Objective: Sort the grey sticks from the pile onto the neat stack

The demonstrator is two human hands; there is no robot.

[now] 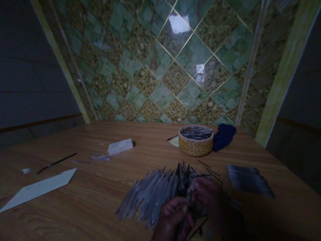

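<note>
Low in the frame, my left hand (pixel 174 217) and my right hand (pixel 209 197) meet over a fanned heap of thin grey sticks (pixel 152 194) on the wooden table (pixel 100 201). Both hands are closed in a pinch around one thin stick (pixel 190 192) held between them. The light is dim and the fingers are partly blurred. More dark sticks poke out behind the hands.
A woven basket (pixel 196 147) with more sticks stands at the back, a dark blue cloth (pixel 224 135) beside it. A second grey stack (pixel 247 180) lies at the right. White paper pieces (pixel 40 189) (pixel 120 146) and a thin dark tool (pixel 56 163) lie at the left. A tiled wall rises behind.
</note>
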